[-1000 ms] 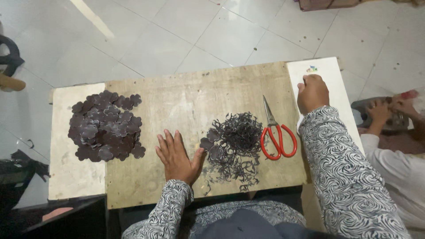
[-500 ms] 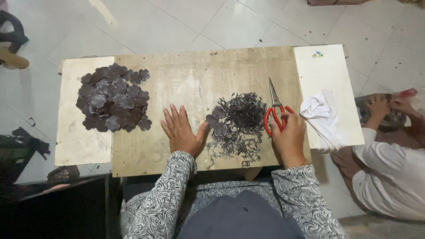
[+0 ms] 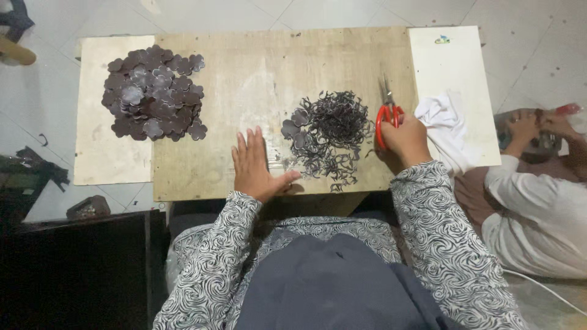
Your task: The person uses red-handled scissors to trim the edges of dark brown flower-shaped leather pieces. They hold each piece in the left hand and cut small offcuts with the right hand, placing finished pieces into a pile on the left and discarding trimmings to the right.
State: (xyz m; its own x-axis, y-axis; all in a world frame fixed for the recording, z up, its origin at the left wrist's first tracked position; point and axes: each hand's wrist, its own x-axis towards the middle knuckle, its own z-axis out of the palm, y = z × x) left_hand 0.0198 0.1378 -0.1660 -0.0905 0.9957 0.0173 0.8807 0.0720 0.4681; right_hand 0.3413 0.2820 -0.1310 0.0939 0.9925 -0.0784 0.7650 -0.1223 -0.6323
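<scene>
While the left hand [image 3: 255, 172] is laid flat, fingers spread and grasping nothing, on the wooden board [image 3: 244, 79], the red-handled scissors [image 3: 387, 110] at 3 o'clock are gripped by the right hand [image 3: 406, 140]. A pile of dark flower-shaped cutouts [image 3: 153, 95] is stacked at 10 o'clock, judged finished. Dark trimmings and a few cutouts [image 3: 327, 137] remain at centre, apparently unsorted.

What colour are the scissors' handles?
Red, seen in the head view: the scissors lie under the right hand, beside the dark scraps.
</scene>
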